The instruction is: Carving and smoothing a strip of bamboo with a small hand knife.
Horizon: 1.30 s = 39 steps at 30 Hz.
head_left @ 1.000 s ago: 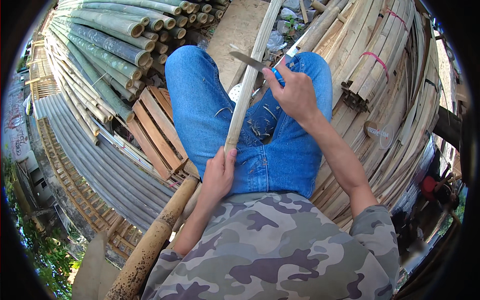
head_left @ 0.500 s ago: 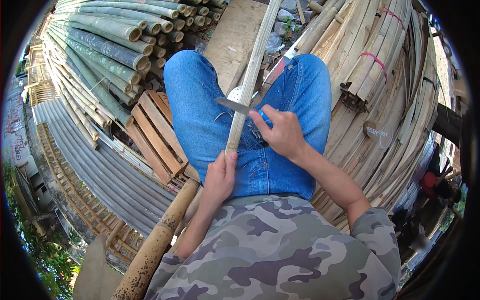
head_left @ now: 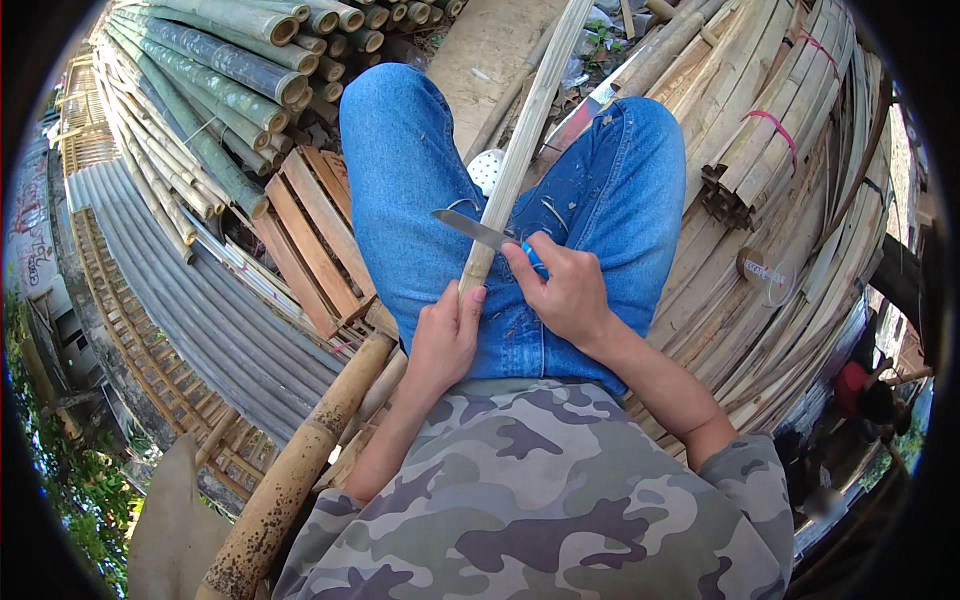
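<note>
A long pale bamboo strip (head_left: 528,137) slants up between my knees and leaves the picture at the top. My left hand (head_left: 449,333) is closed round its near end, just above my lap. My right hand (head_left: 560,287) grips a knife by its blue handle (head_left: 535,262). The knife's blade (head_left: 468,226) points left and lies across the strip, a short way beyond my left hand. Thin shavings cling to my blue jeans (head_left: 400,170).
Green bamboo poles (head_left: 235,75) are stacked at the far left, near a wooden crate (head_left: 310,245) and corrugated sheets (head_left: 190,300). A thick bamboo pole (head_left: 290,470) runs by my left arm. Bundled split bamboo (head_left: 765,165) lies at the right. A white perforated shoe (head_left: 486,170) shows between my legs.
The knife and my right hand have come slightly nearer to my left hand along the strip. The whole view has shifted a little, and both hands keep their hold.
</note>
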Each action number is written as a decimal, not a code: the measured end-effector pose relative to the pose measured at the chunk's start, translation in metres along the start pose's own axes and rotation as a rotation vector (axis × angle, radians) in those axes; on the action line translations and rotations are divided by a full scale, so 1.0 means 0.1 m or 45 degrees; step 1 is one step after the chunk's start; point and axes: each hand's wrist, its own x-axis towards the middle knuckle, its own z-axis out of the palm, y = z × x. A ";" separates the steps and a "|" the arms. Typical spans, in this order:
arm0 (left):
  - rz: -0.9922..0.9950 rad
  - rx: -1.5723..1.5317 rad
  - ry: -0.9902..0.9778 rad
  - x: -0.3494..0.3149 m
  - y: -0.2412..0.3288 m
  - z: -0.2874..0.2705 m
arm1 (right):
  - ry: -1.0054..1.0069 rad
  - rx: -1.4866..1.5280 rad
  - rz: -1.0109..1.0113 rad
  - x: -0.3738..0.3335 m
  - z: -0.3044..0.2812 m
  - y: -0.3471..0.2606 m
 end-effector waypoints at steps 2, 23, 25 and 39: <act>0.021 0.021 -0.006 0.00 0.00 -0.02 | 0.106 -0.025 -0.003 0.10 -0.03 0.03; -0.035 -0.551 -0.166 0.07 0.02 0.06 | 0.017 0.304 0.359 0.12 -0.12 0.01; -0.061 -0.572 -0.165 0.19 0.19 0.05 | -0.013 0.277 0.376 -0.06 -0.14 0.03; -0.034 -0.685 -0.318 0.56 0.29 0.20 | 0.020 0.554 0.554 -0.12 -0.39 0.03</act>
